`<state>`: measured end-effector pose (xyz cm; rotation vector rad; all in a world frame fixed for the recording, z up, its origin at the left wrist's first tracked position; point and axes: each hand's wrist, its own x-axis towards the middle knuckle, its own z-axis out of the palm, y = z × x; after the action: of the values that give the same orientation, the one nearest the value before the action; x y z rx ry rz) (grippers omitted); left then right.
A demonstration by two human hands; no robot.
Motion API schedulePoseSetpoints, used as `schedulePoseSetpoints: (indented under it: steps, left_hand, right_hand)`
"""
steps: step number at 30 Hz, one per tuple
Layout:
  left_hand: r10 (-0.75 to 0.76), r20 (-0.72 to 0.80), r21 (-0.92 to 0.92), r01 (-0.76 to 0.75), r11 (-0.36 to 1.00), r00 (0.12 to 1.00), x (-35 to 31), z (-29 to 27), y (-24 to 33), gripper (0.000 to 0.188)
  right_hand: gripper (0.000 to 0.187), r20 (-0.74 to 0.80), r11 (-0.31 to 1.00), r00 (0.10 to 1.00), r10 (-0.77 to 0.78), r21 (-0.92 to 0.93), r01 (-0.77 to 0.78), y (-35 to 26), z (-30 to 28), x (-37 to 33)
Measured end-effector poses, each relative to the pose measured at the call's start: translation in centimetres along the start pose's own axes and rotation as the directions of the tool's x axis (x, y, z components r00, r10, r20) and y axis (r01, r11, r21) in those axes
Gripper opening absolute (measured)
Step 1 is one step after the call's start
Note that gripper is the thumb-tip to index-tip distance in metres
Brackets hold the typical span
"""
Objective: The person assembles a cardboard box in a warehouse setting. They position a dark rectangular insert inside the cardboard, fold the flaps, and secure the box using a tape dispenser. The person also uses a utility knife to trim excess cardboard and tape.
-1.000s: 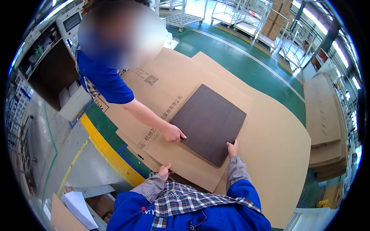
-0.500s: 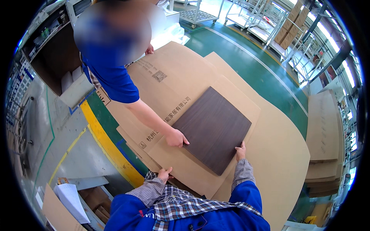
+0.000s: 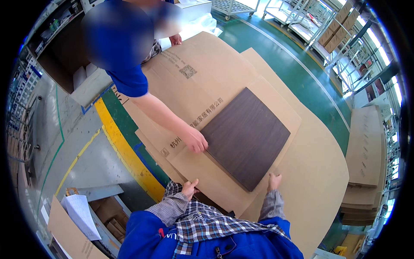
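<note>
A dark brown wood-grain panel (image 3: 248,140) lies flat on a cardboard sheet (image 3: 215,186), which rests on larger cardboard. At the sheet's near left edge, my left hand (image 3: 189,189) is closed on the cardboard, thumb on top. My right hand (image 3: 274,182) is at the sheet's right edge, just off the panel's near right side; its fingers are curled there and partly hidden. Across from me, a co-worker's hand (image 3: 195,140) touches the panel's left corner. That person's other hand (image 3: 175,39) is by the far end of the cardboard.
Large cardboard (image 3: 319,181) spreads out to the right under the sheet. More cardboard is stacked (image 3: 364,146) at the far right. Wheeled racks (image 3: 297,21) stand beyond the green floor. Low at the left is a bin (image 3: 113,216) with scraps and papers.
My right hand has left the panel's edge and moved onto the cardboard's edge. The co-worker's fingers have drawn back to the panel's corner. My left hand keeps its hold.
</note>
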<state>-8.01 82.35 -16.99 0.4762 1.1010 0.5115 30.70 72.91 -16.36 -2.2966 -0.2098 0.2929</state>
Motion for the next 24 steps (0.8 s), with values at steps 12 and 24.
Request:
schedulePoseSetpoints:
  steps: [12, 24]
  left_hand:
    - [0.014, 0.16, -0.053, -0.005, 0.999, 0.987, -0.5, -0.2, 1.7, 0.032]
    - [0.003, 0.126, -0.006, -0.002, 1.0, 0.992, -1.3, 0.5, 2.8, 0.032]
  right_hand:
    - [0.065, 0.115, 0.957, 0.979, 0.169, -0.258, -0.135, -1.4, -1.7, -6.2]
    - [0.076, 0.207, 0.951, 0.965, 0.16, -0.296, -0.095, -1.1, -3.4, -12.3]
